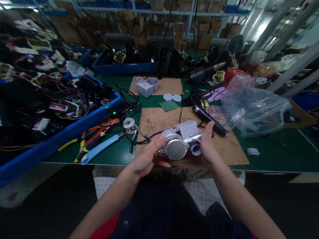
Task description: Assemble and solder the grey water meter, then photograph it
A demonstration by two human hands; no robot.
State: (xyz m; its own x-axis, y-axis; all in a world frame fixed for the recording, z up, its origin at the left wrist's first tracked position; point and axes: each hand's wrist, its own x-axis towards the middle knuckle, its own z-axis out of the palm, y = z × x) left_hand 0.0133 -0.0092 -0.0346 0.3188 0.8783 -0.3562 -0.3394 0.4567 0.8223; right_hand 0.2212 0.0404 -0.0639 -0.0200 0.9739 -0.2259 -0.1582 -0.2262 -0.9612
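Note:
Between my two hands is a grey and silver device housing (176, 149) with a round metal-looking face and a short open tube at its right. My left hand (149, 153) wraps around its left side, thumb on top. On the other side, my right hand (207, 146) grips the right end, thumb pointing up. Both hold it over the front part of a brown board (156, 121). Just beyond it lies a black pen-shaped electric screwdriver (210, 119) with a thin bit. A similar grey housing (147, 87) rests on another brown board farther back.
Pliers (92, 144), a blue-handled tool (99, 150) and a solder wire roll (128, 123) lie at left, beside a blue bin (105, 106) heaped with wired parts. A green circuit panel (168, 105), heat gun (202, 73), plastic bag (264, 108) and small white cap (252, 152) are around.

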